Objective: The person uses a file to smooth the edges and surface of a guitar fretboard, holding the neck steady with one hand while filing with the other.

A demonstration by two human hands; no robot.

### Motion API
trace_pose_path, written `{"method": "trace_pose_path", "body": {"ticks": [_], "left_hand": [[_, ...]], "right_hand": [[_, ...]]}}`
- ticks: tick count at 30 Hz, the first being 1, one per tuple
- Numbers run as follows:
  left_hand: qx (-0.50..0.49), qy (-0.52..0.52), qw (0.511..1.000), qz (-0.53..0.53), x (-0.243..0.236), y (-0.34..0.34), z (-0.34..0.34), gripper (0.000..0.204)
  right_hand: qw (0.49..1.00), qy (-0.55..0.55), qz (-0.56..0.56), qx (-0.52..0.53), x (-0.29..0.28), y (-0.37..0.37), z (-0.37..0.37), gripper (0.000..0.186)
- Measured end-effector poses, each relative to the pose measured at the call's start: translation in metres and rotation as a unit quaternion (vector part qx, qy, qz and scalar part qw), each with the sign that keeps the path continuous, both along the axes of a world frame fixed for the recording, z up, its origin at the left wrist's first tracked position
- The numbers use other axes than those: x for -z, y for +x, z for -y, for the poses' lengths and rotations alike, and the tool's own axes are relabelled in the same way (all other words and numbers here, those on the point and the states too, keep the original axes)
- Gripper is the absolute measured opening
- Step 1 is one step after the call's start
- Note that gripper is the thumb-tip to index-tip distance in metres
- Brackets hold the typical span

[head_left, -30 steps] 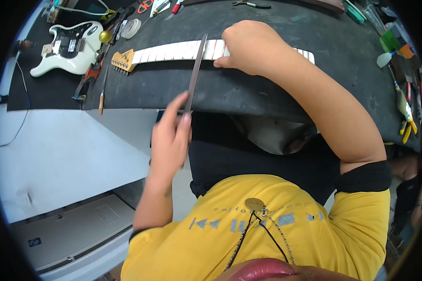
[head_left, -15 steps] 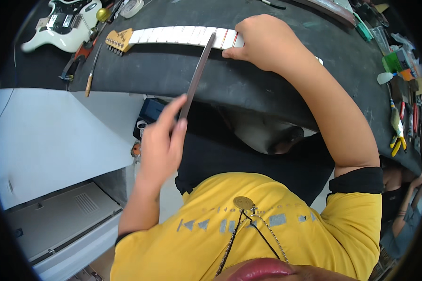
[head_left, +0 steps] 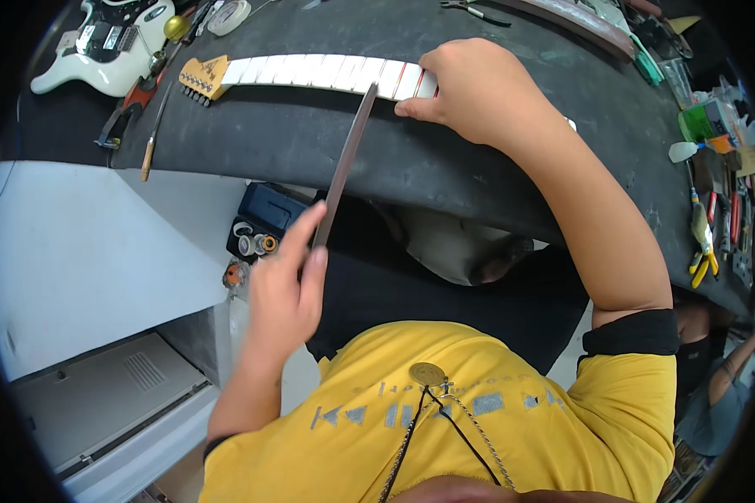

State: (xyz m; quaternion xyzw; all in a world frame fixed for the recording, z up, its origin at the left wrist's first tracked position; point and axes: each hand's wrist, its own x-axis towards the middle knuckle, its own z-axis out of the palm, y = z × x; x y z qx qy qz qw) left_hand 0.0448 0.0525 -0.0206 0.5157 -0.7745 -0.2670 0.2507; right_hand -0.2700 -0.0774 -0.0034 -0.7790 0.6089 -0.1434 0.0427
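Holding a long, thin, dark metal file (head_left: 345, 163) by its lower end, the left hand (head_left: 283, 289) pinches it between thumb and fingers, the blade angled up so its tip crosses the edge of a pale wooden guitar neck (head_left: 310, 74) with a tan headstock. The right hand (head_left: 470, 94) lies closed over the neck's near end, fingertips pressing it onto the black padded workbench mat (head_left: 327, 142). The file looks stiff, light and narrow, best gripped at its bare end as here. The neck, masked in white strips between frets, looks rigid yet easily scratched, best steadied from above. A white electric guitar body (head_left: 101, 50) lies at far left.
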Motion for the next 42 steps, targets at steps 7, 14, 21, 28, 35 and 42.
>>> {"method": "trace_pose_path", "body": {"ticks": [7,14,21,28,35,42], "left_hand": [[0.010,-0.067,0.997,0.038,-0.021,-0.083,0.128,0.044],[0.004,-0.036,0.999,0.030,-0.006,-0.013,0.011,0.055],[0.028,-0.092,0.993,0.074,-0.023,-0.070,0.099,0.042],[0.020,-0.029,0.998,0.044,-0.026,-0.065,0.078,0.041],[-0.011,-0.013,0.999,0.038,-0.012,0.001,-0.011,0.053],[-0.022,0.079,0.996,-0.027,-0.032,-0.005,0.020,0.045]], "right_hand": [[0.999,0.036,0.022,-0.003,-0.008,0.002,0.000,0.053],[0.999,-0.028,0.012,0.007,0.005,-0.005,0.001,0.052],[1.000,-0.026,0.004,-0.005,0.004,-0.007,0.001,0.054],[1.000,0.021,0.011,0.006,0.002,-0.010,-0.001,0.053],[1.000,0.019,-0.005,-0.003,-0.001,0.002,0.001,0.053],[1.000,0.001,0.010,0.009,0.004,-0.003,0.007,0.053]]}}
